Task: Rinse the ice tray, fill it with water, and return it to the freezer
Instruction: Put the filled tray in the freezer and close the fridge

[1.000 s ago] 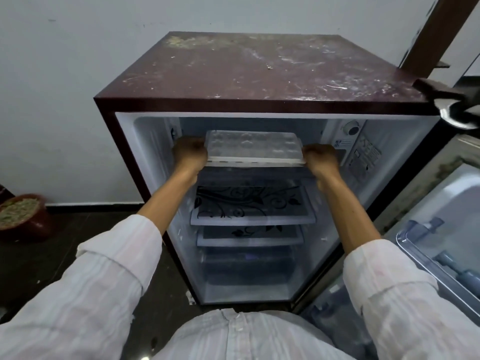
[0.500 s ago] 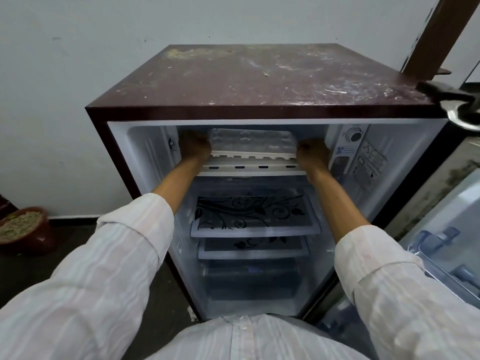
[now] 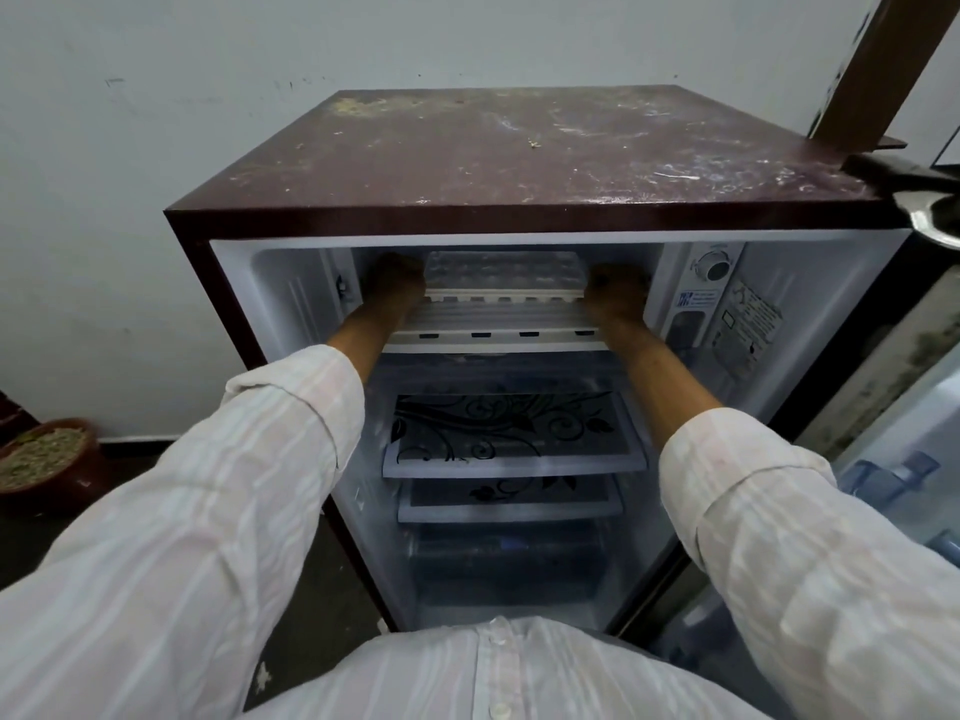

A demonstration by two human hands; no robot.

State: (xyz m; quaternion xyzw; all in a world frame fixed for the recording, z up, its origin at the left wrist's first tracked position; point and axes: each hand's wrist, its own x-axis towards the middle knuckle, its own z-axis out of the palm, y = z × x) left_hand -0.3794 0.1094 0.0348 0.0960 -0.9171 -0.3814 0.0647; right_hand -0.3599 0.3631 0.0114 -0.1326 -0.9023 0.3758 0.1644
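Note:
A white ice tray lies level inside the freezer compartment at the top of an open maroon fridge. My left hand grips the tray's left end. My right hand grips its right end. The tray sits over the white ribbed freezer shelf, well inside the opening. Its far edge is hidden in the dark under the fridge top.
Two glass shelves with black floral print sit below, then a clear drawer. The open fridge door with its bottle rack stands at right. A thermostat dial is on the inner right wall. A brown pot stands on the floor at left.
Both hands have pushed the ice tray deeper into the freezer compartment, from in front of the opening to over the shelf. The view has tilted down a little.

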